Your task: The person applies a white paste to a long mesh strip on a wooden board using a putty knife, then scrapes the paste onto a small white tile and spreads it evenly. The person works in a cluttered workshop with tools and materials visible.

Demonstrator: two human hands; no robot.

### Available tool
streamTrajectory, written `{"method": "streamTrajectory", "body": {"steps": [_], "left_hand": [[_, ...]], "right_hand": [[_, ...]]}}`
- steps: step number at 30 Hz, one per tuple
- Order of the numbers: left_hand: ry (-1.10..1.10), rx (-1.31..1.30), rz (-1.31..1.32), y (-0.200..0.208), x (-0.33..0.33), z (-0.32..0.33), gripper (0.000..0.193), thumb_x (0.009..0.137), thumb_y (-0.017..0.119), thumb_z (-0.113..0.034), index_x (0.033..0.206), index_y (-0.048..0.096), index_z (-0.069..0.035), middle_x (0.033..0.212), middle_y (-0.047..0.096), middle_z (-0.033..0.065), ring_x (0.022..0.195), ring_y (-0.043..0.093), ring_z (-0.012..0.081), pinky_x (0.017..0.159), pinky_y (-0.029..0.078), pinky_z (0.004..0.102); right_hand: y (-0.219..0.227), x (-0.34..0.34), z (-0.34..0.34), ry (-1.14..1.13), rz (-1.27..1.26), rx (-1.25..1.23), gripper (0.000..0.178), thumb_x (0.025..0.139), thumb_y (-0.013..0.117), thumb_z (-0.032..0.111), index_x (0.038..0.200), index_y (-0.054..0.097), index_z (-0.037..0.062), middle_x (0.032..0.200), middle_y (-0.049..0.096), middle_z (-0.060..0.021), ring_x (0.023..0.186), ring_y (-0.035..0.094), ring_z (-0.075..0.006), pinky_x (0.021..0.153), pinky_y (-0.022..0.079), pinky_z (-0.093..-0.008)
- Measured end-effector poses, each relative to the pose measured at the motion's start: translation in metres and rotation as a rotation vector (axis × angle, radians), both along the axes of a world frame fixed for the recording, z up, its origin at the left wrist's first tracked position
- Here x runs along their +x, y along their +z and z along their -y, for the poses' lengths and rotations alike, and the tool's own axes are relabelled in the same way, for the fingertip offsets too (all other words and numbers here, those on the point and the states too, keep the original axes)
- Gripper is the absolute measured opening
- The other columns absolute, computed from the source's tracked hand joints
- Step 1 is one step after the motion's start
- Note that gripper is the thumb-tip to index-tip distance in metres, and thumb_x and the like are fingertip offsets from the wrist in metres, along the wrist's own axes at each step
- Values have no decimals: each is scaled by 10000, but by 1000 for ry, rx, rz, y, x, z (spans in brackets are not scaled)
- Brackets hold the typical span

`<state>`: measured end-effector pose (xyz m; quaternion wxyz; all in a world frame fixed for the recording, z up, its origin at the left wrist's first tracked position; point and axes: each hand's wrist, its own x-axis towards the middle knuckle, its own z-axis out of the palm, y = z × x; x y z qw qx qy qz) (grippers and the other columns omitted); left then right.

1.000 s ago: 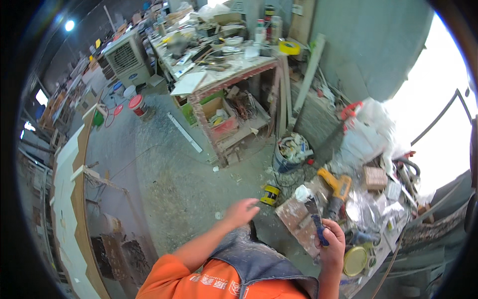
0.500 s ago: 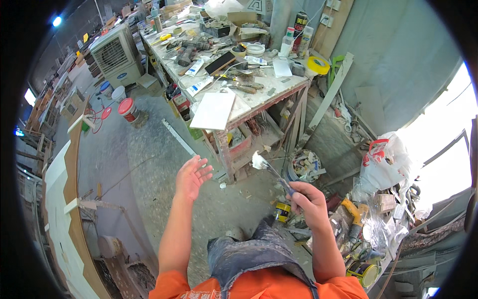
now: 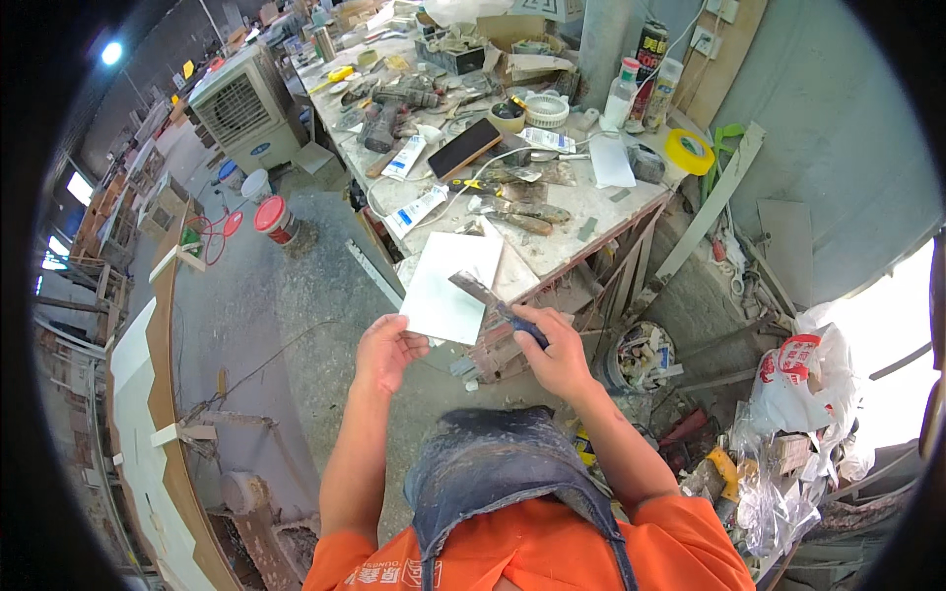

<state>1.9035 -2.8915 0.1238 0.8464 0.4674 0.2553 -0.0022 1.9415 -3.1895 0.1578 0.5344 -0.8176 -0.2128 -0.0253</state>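
Observation:
A white square board (image 3: 448, 281) lies over the near corner of the cluttered workbench, with its near edge sticking out. At its near left corner is my left hand (image 3: 387, 353), the thumb by the edge and the fingers curled beneath. My right hand (image 3: 560, 357) is wrapped round the dark blue handle of a putty knife (image 3: 498, 305). The blade points left and overlaps the middle of the board. I cannot make out the white paste against the white surface.
Paste tubes (image 3: 416, 210), a phone (image 3: 465, 148), more putty knives (image 3: 527, 212) and yellow tape (image 3: 689, 152) cover the workbench (image 3: 616, 222). A scrap bucket (image 3: 641, 357) stands right of it. A red-lidded bucket (image 3: 275, 219) and an air cooler (image 3: 241, 108) stand left.
My left hand has moved from open beside the workbench to the board's corner. The right hand has brought the putty knife, its tip earlier carrying white paste, up and left over the board.

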Motion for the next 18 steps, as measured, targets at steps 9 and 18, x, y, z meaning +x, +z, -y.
{"method": "streamTrajectory", "body": {"steps": [9, 18], "left_hand": [[-195, -57, 2, -1, 15, -36, 88, 948, 608, -97, 997, 611, -25, 896, 718, 115, 755, 711, 232, 733, 619, 402], [-482, -85, -45, 7, 35, -47, 134, 968, 589, -100, 1057, 594, -1, 953, 728, 165, 801, 737, 264, 741, 635, 438]], "right_hand": [[-31, -46, -12, -71, 43, -82, 404, 887, 710, 63, 1287, 666, 102, 1054, 635, -141, 874, 646, -340, 753, 538, -383], [-42, -111, -54, -418, -61, -126, 450, 863, 710, 25, 1301, 677, 124, 931, 640, -129, 760, 628, -305, 664, 518, -370]]}}
